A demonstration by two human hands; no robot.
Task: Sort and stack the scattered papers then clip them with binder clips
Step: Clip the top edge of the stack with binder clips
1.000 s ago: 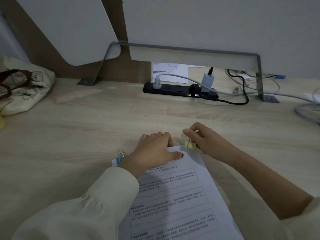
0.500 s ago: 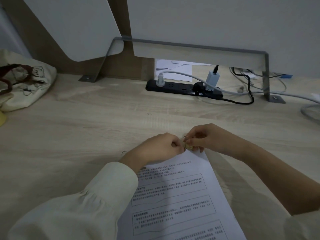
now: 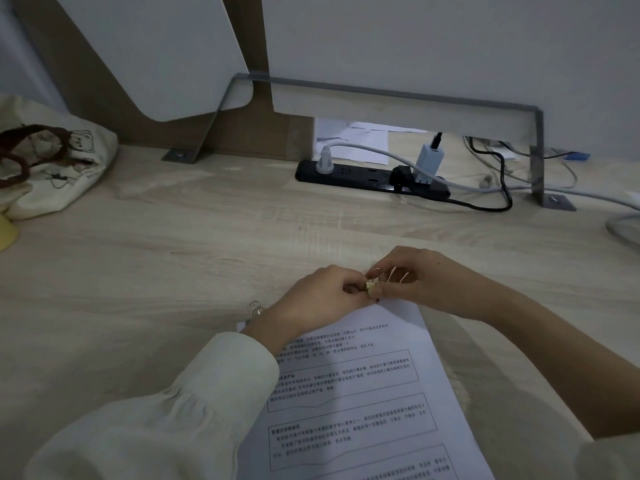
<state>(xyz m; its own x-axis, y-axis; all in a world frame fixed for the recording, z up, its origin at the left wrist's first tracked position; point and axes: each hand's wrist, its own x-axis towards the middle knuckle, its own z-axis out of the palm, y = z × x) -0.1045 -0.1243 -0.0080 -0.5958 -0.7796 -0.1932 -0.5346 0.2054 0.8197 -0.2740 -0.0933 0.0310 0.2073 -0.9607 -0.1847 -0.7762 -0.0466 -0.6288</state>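
**Grip.** The right hand (image 3: pixel 419 282) has its thumb and fingertips (image 3: pixel 389 291) curled in a pinch on the wire handles of the yellow clip (image 3: pixel 371 286). The handles show between those fingers. The fingers (image 3: pixel 348 280) of the left hand (image 3: pixel 322 299) are curled in from the other side, pinching the clip's yellow body, and the heel of the hand rests on the top sheet. How far the clip's mouth is spread is hidden by the fingers.

**Position.** The yellow clip sits at the far edge of the papers (image 3: pixel 363 393), toward their right corner. The papers lie slanted on the desk (image 3: pixel 173 258), close to the person. A second clip (image 3: pixel 255 309) shows at the far left corner with its wire loops up. Its body is behind the left wrist.

**Hazards (judgement).**
- If the handles are released before the mouth covers every sheet, the lower sheets are left loose.
- If the left hand lifts early, the sheets can fan out and be clamped askew.
- A slip of the right thumb lets the spring snap shut, which may nip a fingertip or flick the clip away.
- Pushing the clip sideways can crease the corner.

**Surroundings.** A power strip (image 3: pixel 370 176) lies well beyond the hands, and a cloth bag (image 3: pixel 59 168) lies at the far left.
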